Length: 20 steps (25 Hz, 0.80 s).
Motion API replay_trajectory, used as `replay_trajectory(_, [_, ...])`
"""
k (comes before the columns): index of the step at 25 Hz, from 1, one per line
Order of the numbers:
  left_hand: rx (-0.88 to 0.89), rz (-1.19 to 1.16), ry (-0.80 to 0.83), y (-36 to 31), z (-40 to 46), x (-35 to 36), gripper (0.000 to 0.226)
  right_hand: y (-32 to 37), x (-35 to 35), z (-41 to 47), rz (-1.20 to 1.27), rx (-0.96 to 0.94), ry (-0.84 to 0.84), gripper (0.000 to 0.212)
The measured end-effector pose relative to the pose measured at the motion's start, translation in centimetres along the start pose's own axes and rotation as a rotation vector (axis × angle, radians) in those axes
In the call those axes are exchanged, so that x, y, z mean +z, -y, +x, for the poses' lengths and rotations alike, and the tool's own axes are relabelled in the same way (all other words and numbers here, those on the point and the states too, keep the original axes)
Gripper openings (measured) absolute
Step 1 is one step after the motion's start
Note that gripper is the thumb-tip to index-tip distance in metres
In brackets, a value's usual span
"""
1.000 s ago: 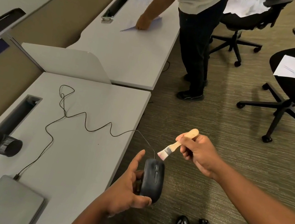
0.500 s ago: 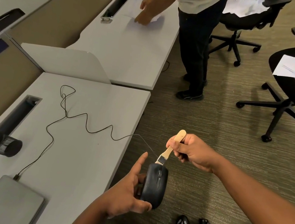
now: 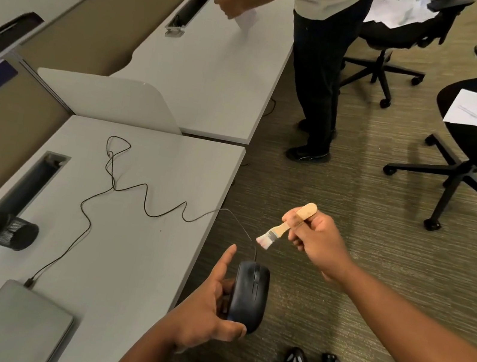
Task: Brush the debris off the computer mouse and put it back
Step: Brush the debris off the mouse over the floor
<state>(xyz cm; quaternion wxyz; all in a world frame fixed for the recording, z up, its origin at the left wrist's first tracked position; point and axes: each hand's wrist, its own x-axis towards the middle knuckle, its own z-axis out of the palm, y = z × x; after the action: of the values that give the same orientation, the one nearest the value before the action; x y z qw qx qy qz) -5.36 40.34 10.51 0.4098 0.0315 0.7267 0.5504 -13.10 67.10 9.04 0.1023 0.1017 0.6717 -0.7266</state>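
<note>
While held past the worktop point(image 3: 129, 257) edge over the carpet, computer mouse point(image 3: 249, 296) sits in left hand point(image 3: 209, 311), thumb under its near end, fingers behind, index finger stretched straight. Cable point(image 3: 134, 195) runs from mouse front across worktop to plug beside closed laptop point(image 3: 17, 327). Right hand point(image 3: 315, 241) pinches wooden-handled brush point(image 3: 283, 226), bristles aimed down-left, just above mouse front, apart from it. Mesh cup point(image 3: 13, 233) lying on its side by cable slot. Standing person point(image 3: 321, 52) handling papers at farther worktop; paper-laden chairs point(image 3: 472, 150) on right.
</note>
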Motion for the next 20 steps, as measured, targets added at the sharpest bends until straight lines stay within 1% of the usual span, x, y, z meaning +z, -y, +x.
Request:
replay_trajectory(2, [-0.006, -0.008, -0.001, 0.1, 0.1, -0.1, 0.142, 0.6, -0.4, -0.3, 0.07, 0.044, 0.124, 0.018])
replay_trajectory(4, [-0.008, -0.007, 0.005, 0.1, 0.1, -0.1, 0.141, 1.0, -0.6, -0.6, 0.046, 0.061, 0.267, 0.019])
replay_trajectory(6, [-0.005, -0.006, 0.013, 0.1, 0.2, 0.0, 0.141, 0.9, -0.5, -0.6, 0.005, 0.074, 0.327, 0.017])
replay_trajectory(7, [-0.002, -0.008, 0.015, 0.2, 0.2, 0.0, 0.14, 0.8, -0.4, -0.6, -0.025, 0.08, 0.318, 0.016])
replay_trajectory(9, [-0.001, -0.021, 0.017, 0.1, 0.3, 0.1, 0.14, 0.3, -0.2, -0.4, -0.094, 0.088, 0.24, 0.013])
replay_trajectory(13, [0.006, -0.041, 0.008, 0.1, 0.5, 0.0, 0.138, -0.9, 0.0, -0.3, -0.145, 0.055, -0.027, 0.01])
replay_trajectory(15, [0.01, -0.058, -0.004, 0.4, 0.6, -0.1, 0.135, -0.8, -0.1, -0.4, -0.138, 0.016, -0.11, 0.011])
replay_trajectory(17, [0.03, -0.065, -0.026, 0.5, 0.8, -0.1, 0.129, 0.1, -0.1, -0.7, -0.067, -0.002, -0.13, 0.013])
replay_trajectory(20, [0.054, -0.076, -0.059, 0.6, 1.0, -0.1, 0.123, 2.0, -0.1, -1.7, 0.025, -0.035, -0.033, 0.017])
